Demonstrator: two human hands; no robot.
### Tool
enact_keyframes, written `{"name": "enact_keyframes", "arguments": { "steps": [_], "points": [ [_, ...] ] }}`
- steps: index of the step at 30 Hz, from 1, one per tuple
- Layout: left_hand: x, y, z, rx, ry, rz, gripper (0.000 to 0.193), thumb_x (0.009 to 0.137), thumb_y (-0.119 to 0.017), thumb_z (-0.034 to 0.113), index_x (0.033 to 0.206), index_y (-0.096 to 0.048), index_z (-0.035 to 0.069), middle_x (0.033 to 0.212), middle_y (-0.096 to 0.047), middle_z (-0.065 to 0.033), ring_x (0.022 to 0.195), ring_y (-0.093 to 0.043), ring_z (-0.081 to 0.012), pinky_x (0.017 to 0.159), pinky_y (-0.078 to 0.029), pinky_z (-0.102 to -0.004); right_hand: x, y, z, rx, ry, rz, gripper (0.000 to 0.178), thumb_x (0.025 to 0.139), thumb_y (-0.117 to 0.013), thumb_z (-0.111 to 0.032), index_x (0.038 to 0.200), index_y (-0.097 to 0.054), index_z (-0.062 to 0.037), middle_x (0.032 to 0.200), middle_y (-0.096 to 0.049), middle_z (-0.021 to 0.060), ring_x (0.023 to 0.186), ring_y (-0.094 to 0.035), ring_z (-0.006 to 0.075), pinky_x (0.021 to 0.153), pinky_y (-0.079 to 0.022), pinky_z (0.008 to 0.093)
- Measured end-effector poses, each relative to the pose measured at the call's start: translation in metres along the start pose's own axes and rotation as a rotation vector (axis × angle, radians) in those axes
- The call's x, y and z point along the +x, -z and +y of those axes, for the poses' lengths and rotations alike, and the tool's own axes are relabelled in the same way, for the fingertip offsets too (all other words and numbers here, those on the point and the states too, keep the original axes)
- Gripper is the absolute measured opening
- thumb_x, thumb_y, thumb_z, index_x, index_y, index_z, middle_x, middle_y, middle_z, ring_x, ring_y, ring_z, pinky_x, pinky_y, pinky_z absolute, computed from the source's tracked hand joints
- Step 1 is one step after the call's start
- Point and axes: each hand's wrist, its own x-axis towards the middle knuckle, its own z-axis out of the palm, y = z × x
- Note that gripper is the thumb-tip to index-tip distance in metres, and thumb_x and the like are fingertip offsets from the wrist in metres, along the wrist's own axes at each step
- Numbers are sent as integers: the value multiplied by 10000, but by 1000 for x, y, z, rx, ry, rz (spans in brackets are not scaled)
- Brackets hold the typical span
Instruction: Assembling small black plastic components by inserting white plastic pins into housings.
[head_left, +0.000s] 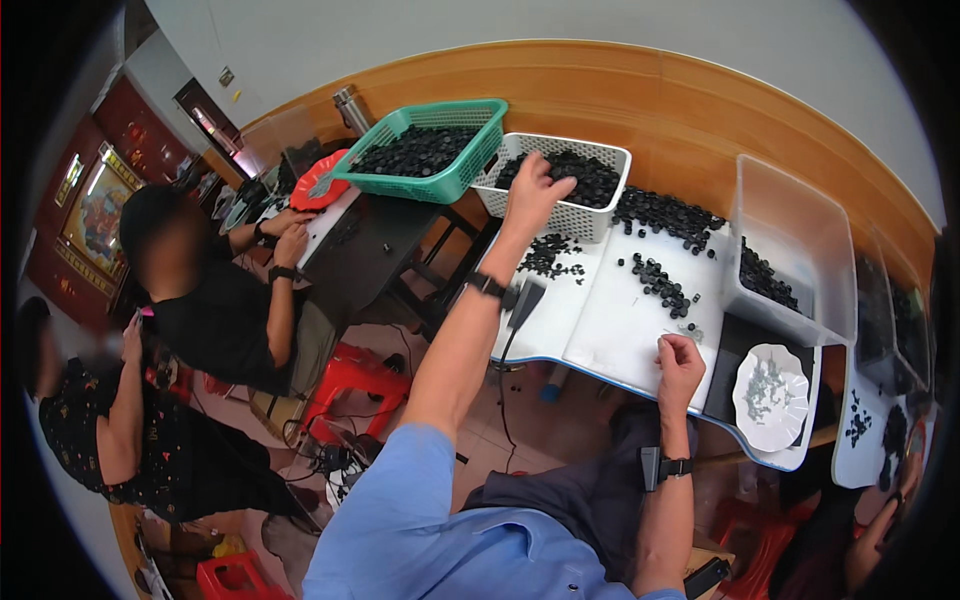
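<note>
My left hand [538, 192] is over the white perforated basket [585, 222], fingers apart, slightly blurred, with nothing visible in them. Small round black parts [590, 180] fill the basket. Low over the white tabletop [610, 325], my right hand [680, 370] is closed in a pinch; whatever its fingertips hold is too small to make out. Beyond it lies a loose group of black cylindrical parts [660, 285], with a little clear piece beside them. Smaller black pieces [550, 257] are scattered in front of the basket.
A green basket [450, 185] of black parts stands left of the white one. At right are a clear plastic bin [800, 215] and a white scalloped plate [797, 420] with small pale pieces. Two people [215, 290] are at left. A red stool [355, 390] stands below.
</note>
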Motion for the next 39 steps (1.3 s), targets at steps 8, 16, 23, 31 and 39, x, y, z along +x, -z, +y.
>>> {"name": "enact_keyframes", "arguments": {
  "steps": [8, 16, 23, 31, 39],
  "points": [
    [-52, -19, -27, 255, -66, -198, 254, 866, -785, 172, 1047, -751, -3, 897, -754, -84, 794, -686, -160, 752, -551, -314, 6, -7, -5, -8, 10, 9, 74, 934, -723, -38, 984, -720, 16, 862, -694, 17, 741, -623, 72, 654, -512, 227],
    [-154, -80, -38, 504, 38, -371, 314, 827, -807, 228, 1037, -753, 2, 847, -694, -130, 769, -674, -276, 741, -541, -393, 4, -11, -9, 25, -4, 41, 65, 925, -731, -32, 965, -720, 18, 825, -693, 8, 696, -603, 55, 632, -490, 215],
    [-134, -100, -45, 665, -14, -397, 194, 827, -792, 198, 934, -796, 36, 954, -728, -163, 890, -709, -329, 812, -559, -433, 0, -13, -10, 5, -3, 59, 61, 918, -733, -38, 951, -724, 13, 775, -677, -7, 668, -581, 44, 610, -473, 213],
    [-137, -101, -37, 788, -168, -415, 109, 889, -721, 138, 905, -788, 54, 966, -721, -160, 910, -706, -351, 801, -558, -447, 4, -14, -10, -17, 11, 67, 65, 908, -736, -49, 934, -726, 10, 737, -666, -10, 648, -572, 43, 594, -471, 217],
    [-183, -98, -22, 368, -223, -534, 133, 942, -684, 110, 1022, -707, 6, 950, -666, -144, 838, -670, -289, 737, -527, -375, 8, -17, -13, -135, 44, 55, 104, 898, -734, -68, 951, -754, 19, 804, -696, 54, 680, -622, 92, 614, -500, 261]
  ]
}}
